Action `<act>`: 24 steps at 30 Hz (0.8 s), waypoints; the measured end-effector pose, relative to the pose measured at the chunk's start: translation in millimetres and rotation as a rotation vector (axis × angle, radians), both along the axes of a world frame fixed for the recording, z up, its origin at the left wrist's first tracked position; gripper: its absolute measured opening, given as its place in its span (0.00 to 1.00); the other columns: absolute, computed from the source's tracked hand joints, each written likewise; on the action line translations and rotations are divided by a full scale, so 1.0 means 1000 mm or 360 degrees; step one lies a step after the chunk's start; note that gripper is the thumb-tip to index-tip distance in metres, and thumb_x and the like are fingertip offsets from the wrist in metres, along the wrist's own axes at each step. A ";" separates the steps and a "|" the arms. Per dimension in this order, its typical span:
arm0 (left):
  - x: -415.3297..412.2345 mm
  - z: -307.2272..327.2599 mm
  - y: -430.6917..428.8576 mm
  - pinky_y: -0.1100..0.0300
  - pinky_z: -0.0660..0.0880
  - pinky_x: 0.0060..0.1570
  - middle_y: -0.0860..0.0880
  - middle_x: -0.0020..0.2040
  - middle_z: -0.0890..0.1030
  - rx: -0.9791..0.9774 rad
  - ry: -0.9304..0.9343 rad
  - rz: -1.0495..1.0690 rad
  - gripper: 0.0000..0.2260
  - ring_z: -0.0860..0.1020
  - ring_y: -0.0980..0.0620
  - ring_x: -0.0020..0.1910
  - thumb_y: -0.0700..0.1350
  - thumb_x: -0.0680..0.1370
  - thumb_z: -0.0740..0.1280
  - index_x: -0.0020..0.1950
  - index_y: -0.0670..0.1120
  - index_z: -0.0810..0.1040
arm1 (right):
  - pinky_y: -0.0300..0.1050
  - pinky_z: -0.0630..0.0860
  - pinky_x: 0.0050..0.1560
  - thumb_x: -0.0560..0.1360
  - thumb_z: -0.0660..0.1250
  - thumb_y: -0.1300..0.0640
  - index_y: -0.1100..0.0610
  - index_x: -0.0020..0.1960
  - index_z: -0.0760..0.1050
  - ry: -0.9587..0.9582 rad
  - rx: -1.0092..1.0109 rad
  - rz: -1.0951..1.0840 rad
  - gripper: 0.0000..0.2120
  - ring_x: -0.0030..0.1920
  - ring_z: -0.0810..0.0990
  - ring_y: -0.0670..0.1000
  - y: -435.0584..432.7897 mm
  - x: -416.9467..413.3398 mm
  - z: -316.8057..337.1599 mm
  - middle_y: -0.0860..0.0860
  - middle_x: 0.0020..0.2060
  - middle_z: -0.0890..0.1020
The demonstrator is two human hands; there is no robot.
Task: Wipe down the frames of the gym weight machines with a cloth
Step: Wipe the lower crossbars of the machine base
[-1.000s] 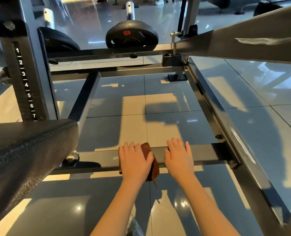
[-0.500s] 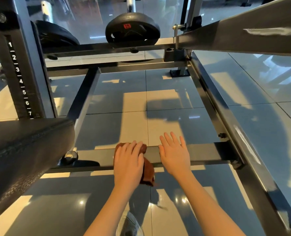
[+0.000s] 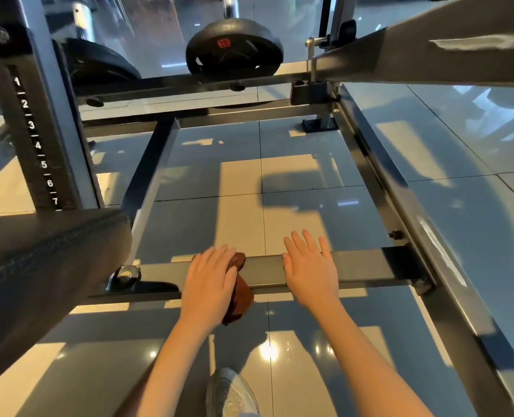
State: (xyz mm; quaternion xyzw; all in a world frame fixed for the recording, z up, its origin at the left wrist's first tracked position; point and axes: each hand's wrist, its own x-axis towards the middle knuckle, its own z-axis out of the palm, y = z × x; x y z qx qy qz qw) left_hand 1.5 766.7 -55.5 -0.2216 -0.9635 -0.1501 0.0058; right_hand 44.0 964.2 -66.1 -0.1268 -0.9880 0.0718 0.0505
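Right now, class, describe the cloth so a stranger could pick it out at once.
Find the dark frame crossbar nearest the camera, low down. The cloth is draped over it under the left hand, beside the right hand. It is the only soft, reddish-brown thing among grey metal.

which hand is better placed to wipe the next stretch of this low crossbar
Left. The left hand presses the brown cloth onto the dark metal crossbar; the right hand rests flat on the bar, bare, holding nothing.
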 end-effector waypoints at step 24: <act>0.012 0.007 0.019 0.58 0.48 0.74 0.52 0.76 0.64 -0.0056 -0.0062 -0.0246 0.31 0.59 0.50 0.75 0.58 0.78 0.41 0.77 0.48 0.62 | 0.56 0.54 0.74 0.77 0.36 0.47 0.57 0.70 0.71 0.0022 -0.0126 0.0071 0.34 0.74 0.64 0.56 -0.002 -0.001 -0.002 0.54 0.70 0.72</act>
